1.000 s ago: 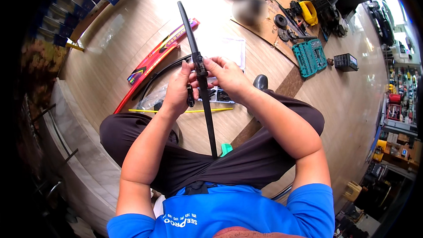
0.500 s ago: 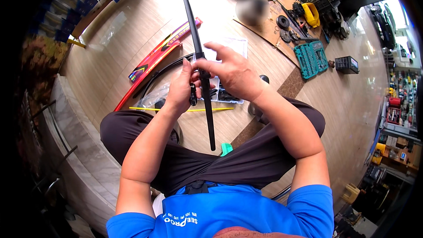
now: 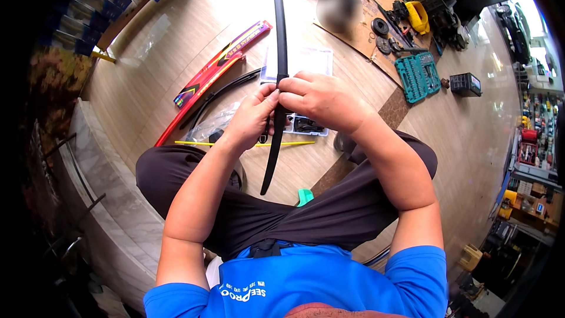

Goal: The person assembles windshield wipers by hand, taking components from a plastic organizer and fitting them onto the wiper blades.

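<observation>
In the head view, the left hand (image 3: 250, 115) and the right hand (image 3: 326, 103) meet at the middle of a long black wiper blade (image 3: 279, 29), each pinching it between thumb and fingers from its own side. The blade stands nearly lengthwise between them, one end reaching far beyond the hands, the other pointing back toward the lap. A small black fitting (image 3: 263, 138) shows just under the left fingers.

Beneath and slightly beyond the hands, a clear compartment box (image 3: 321, 62) lies open on the floor (image 3: 147, 82), with black parts (image 3: 307, 125) in its near section. Left of the hands are a crumpled clear bag (image 3: 215, 119), a curved black strip (image 3: 228, 86) and two red packaging sleeves (image 3: 228, 49). A thin yellow strip (image 3: 294, 143) crosses nearer the body. Well off to the right, beyond the hands, a teal socket set (image 3: 418, 76) lies open beside a wooden board (image 3: 368, 52) bearing assorted parts.
</observation>
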The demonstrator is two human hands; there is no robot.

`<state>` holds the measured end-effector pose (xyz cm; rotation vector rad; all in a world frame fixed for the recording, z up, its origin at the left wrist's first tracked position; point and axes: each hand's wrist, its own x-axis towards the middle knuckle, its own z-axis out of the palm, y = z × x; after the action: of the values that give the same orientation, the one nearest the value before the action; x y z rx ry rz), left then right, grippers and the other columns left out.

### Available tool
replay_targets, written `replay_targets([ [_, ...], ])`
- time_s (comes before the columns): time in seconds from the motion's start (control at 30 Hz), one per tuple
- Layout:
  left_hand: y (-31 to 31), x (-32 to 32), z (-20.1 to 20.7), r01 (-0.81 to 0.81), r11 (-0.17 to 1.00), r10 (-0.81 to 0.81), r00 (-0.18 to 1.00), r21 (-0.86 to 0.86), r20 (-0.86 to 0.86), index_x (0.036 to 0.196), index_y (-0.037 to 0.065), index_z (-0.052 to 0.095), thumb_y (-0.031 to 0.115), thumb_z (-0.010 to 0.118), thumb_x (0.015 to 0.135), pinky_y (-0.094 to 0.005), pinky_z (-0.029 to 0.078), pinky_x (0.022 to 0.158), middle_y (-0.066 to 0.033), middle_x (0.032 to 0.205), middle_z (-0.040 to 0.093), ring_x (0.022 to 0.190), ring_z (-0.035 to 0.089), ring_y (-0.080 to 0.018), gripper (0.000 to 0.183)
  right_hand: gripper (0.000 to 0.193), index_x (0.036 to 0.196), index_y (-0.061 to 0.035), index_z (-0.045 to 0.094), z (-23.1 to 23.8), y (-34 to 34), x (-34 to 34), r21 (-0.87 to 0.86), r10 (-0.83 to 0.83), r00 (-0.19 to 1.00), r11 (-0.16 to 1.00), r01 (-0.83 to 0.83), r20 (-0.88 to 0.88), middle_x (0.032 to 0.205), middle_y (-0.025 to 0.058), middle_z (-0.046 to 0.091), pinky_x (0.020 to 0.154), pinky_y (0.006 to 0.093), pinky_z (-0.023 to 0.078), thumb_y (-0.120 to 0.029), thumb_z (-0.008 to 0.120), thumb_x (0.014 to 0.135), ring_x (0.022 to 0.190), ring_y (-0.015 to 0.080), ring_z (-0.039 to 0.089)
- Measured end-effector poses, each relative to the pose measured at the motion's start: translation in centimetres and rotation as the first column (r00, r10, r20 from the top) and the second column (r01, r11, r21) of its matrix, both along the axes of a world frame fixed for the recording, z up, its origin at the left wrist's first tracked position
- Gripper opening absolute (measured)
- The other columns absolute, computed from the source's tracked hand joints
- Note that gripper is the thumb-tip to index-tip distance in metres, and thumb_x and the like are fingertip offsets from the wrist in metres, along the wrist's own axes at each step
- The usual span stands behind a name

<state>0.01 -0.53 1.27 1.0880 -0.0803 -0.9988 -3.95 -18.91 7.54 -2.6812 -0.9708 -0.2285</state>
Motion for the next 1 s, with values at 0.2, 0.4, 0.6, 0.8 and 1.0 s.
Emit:
replay_targets([
  [0.2, 0.1, 0.1, 0.0, -0.004, 1.0, 0.003, 0.999, 0.021, 0.051, 0.117, 0.006, 0.052, 0.026, 0.048, 0.1, -0.0174, 0.041, 0.042, -0.003, 0.077, 0.063, 0.06, 0.062, -0.0081, 0.027, 0.013, 0.088, -0.0103, 0.058, 0.2, 0.3, -0.3, 0.008, -0.036, 0.991, 0.999, 0.035, 0.132, 0.095, 0.001, 0.059, 0.07, 0.029, 0.052, -0.013, 0.058, 0.075, 0.081, 0.0173, 0.059],
  [0.4, 0.7, 0.6, -0.7, 0.017, 0.995, -0.022, 0.998, 0.095, 0.052, 0.116, 0.007, 0.051, 0.029, 0.049, 0.1, -0.0179, 0.043, 0.044, -0.0051, 0.081, 0.064, 0.064, 0.064, -0.0104, 0.028, 0.022, 0.096, -0.0048, 0.06, 1.2, -0.1, -0.6, 0.369, -0.223, 0.975, 0.905, 0.211, -0.012, 0.09, 0.008, 0.064, 0.073, 0.0351, 0.052, -0.005, 0.066, 0.074, 0.085, 0.0293, 0.063],
  [0.6, 0.6, 0.9, -0.8, -0.116, 0.993, 0.116, 0.991, -0.003, -0.065, 0.111, 0.005, 0.052, 0.027, 0.043, 0.102, -0.0179, 0.043, 0.041, -0.0102, 0.089, 0.067, 0.07, 0.069, -0.0149, 0.025, 0.027, 0.106, 0.0066, 0.055, 0.5, 0.0, -0.2, 0.472, -0.142, 0.536, 0.326, 0.819, -0.832, 0.081, 0.0102, 0.069, 0.058, 0.0245, 0.051, -0.009, 0.066, 0.087, 0.065, 0.0103, 0.063],
  [0.8, 0.7, 1.0, -1.6, -0.158, 0.985, 0.16, 0.987, -0.067, 0.025, 0.112, 0.004, 0.054, 0.025, 0.045, 0.101, -0.0177, 0.043, 0.041, -0.0065, 0.09, 0.067, 0.066, 0.066, -0.012, 0.026, 0.032, 0.098, 0.0054, 0.056, -2.9, 2.9, -1.0, 0.449, -0.256, 0.574, 0.414, 0.792, -0.778, 0.064, 0.0124, 0.063, 0.054, 0.0333, 0.048, -0.021, 0.069, 0.084, 0.056, 0.0179, 0.062],
  [1.0, 0.4, 0.5, -0.8, -0.242, 0.969, 0.244, 0.967, -0.044, 0.068, 0.115, 0.003, 0.053, 0.024, 0.05, 0.099, -0.018, 0.043, 0.041, -0.004, 0.09, 0.065, 0.066, 0.063, -0.0088, 0.027, 0.029, 0.095, 0.0043, 0.055, -2.3, 3.4, -1.0, 0.438, -0.347, 0.599, 0.442, 0.783, -0.721, 0.063, 0.0144, 0.062, 0.054, 0.0349, 0.047, -0.02, 0.067, 0.085, 0.057, 0.0233, 0.063],
])
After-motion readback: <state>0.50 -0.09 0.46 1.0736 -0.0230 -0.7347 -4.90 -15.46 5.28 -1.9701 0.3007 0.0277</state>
